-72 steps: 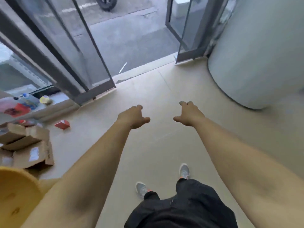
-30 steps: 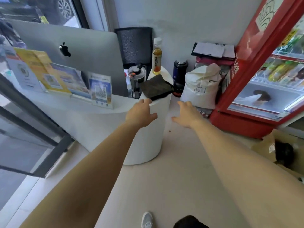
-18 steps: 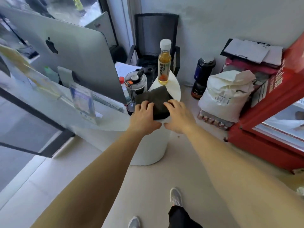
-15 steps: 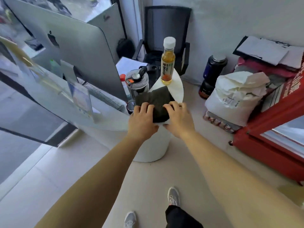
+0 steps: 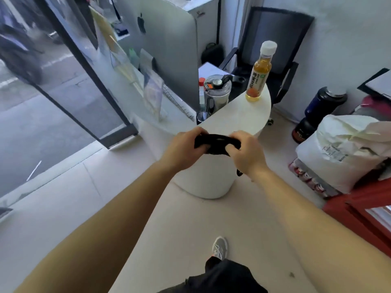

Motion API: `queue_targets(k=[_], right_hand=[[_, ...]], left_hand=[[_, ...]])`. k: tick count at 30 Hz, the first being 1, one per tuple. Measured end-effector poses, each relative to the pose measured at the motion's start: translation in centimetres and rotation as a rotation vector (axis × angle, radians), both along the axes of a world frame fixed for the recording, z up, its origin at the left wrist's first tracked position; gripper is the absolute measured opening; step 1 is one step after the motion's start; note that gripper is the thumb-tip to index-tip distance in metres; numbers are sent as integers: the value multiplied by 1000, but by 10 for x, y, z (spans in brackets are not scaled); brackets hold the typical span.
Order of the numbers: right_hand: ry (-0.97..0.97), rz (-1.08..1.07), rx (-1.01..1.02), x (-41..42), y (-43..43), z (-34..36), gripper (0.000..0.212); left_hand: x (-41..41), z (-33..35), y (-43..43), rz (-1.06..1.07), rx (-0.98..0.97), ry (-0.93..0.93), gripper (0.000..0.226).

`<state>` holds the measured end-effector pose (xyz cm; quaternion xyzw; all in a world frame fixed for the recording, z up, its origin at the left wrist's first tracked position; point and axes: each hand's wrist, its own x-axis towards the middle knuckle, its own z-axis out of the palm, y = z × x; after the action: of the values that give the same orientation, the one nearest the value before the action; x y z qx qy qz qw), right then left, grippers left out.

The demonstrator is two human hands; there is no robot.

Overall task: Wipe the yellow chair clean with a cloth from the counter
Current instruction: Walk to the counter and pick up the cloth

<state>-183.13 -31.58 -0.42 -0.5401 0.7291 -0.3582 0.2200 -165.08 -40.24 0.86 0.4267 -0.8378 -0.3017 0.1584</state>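
**Dark cloth held in both hands**

Head view: at frame centre, the left hand (image 5: 182,149) and right hand (image 5: 247,154) both clench their fingers around the dark cloth (image 5: 215,143), bunched between them just above the white desk (image 5: 239,117) edge. A bottle (image 5: 259,75) stands upper right.

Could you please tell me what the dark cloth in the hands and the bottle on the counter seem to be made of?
The dark cloth looks like soft, matte fabric: it bunches and folds between the left hand and right hand. The bottle seems clear, glossy plastic, since amber liquid shows through; glass cannot be excluded. Its cap looks white plastic.
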Motion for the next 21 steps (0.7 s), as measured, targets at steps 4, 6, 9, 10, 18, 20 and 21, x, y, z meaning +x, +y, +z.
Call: queue_targets(k=[4,6,9,10,18,20,21], right_hand=[[-102,141,89,68,0,22,11],[-124,256,151,115,1,28,12],[-155,439,251,200,6,33,15],[-149,497,276,230,9,34,13],[-60,981,553,491,40,30,12],[-51,1025,593,548,50,24,15],[-52,1046,612,575,55,21,15]], left_hand=[[88,21,24,118,94,56,11],[142,25,41,188,193,70,14],[233,23,73,311,321,107,16],[265,21,86,356,357,125,13],[498,-8,215,837,481,290,18],[549,-14,244,987,516,401,19],[573,-17,258,1055,520,452,19]])
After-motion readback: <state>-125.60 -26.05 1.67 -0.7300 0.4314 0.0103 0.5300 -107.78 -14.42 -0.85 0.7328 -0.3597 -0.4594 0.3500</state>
